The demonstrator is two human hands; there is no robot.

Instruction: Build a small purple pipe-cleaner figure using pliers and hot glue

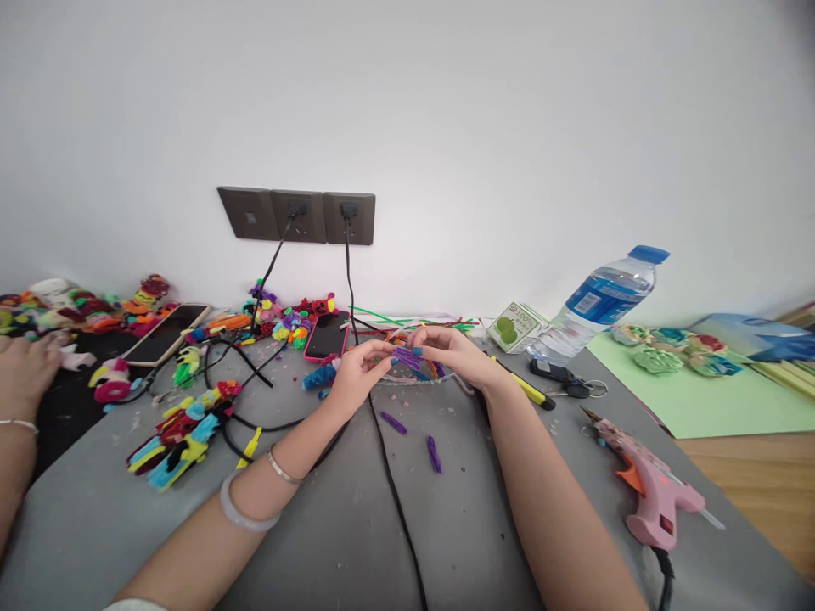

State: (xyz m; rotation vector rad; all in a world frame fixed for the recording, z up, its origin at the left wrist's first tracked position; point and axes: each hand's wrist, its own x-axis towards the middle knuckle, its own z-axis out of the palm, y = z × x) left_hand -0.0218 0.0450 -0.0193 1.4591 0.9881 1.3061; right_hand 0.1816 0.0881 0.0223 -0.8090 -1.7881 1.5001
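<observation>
My left hand (357, 373) and my right hand (451, 352) meet above the grey table (356, 535), near the wall. Both pinch a small bundle of purple pipe cleaner pieces (406, 357) between their fingertips. Two short purple pieces (393, 422) (434, 453) lie on the table just below my hands. A black cable (395, 501) runs between my forearms towards the wall sockets (296, 215).
A pink glue gun (649, 492) lies at the right, with a water bottle (595, 307), a small green carton (515, 326) and keys (560, 378) behind it. Two phones (327, 334) (166, 333) and colourful pipe cleaner crafts (182, 433) lie at the left. Another person's hand (25, 369) rests far left.
</observation>
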